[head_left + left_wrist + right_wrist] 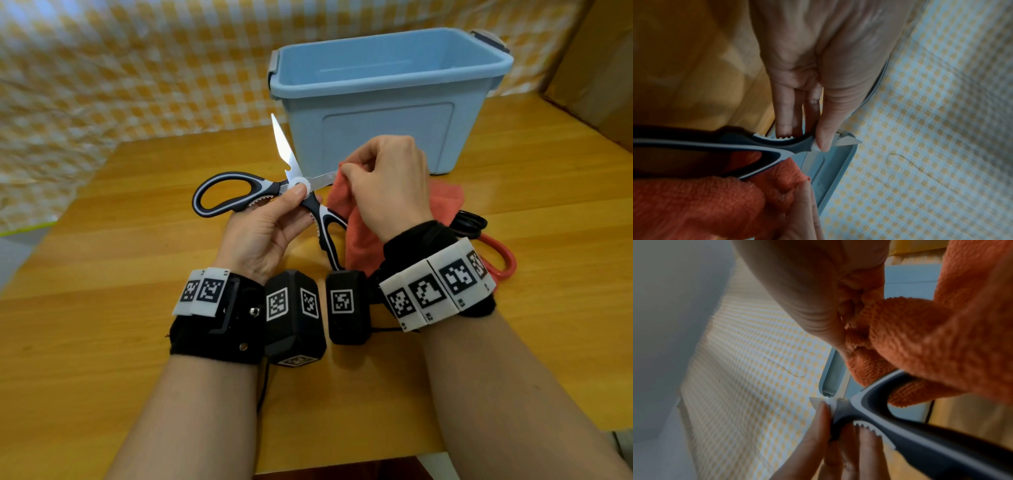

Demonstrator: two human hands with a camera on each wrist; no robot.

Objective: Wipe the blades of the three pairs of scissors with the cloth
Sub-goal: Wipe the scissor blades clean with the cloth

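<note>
Black-and-white kitchen scissors [239,193] are held spread wide above the wooden table [137,274]. My left hand [274,219] pinches them at the white pivot, thumb on top. One blade [282,144] points up and away; the other blade [322,178] runs right into the orange cloth [356,233]. My right hand [383,181] pinches the cloth around that blade. In the left wrist view the thumb presses the scissors [777,144] beside the cloth [715,203]. The right wrist view shows the cloth [931,337] bunched under my fingers [818,313], above the scissors [890,426].
A light blue plastic bin [387,92] stands open just behind the hands. Two more scissors lie at the right behind my wrist, one with black handles [469,222] and one with red handles [500,257]. A yellow checked cloth [102,68] hangs behind the table.
</note>
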